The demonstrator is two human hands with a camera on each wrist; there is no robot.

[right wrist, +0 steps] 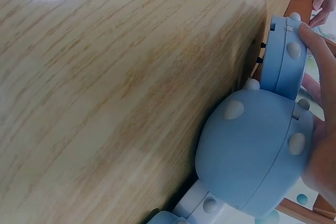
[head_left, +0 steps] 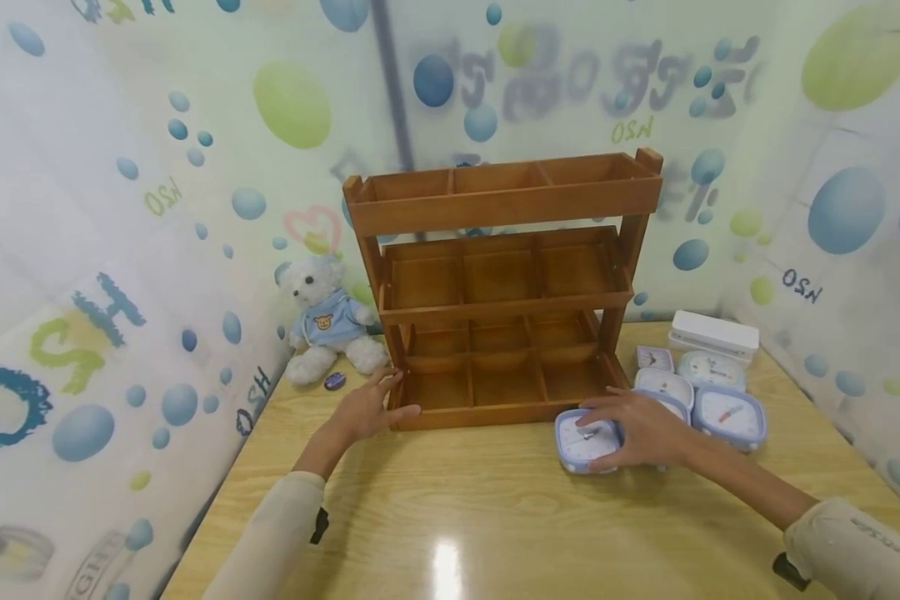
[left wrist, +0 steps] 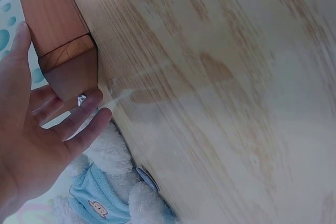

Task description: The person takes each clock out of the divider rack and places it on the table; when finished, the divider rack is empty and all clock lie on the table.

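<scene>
My right hand holds a blue-rimmed alarm clock by its edges, thumb at the near side and fingers at the far side. The clock lies face up near the right front of a brown wooden tiered shelf. In the right wrist view, this clock shows its blue side with white knobs, and a second blue clock sits beside it. At the shelf's lower left corner, my left hand rests with thumb and fingers spread around the wooden end.
Right of the shelf stand several more clocks, among them a blue one and a white one. A long white box lies behind them. Left of the shelf sits a white teddy bear with a purple oval item before it.
</scene>
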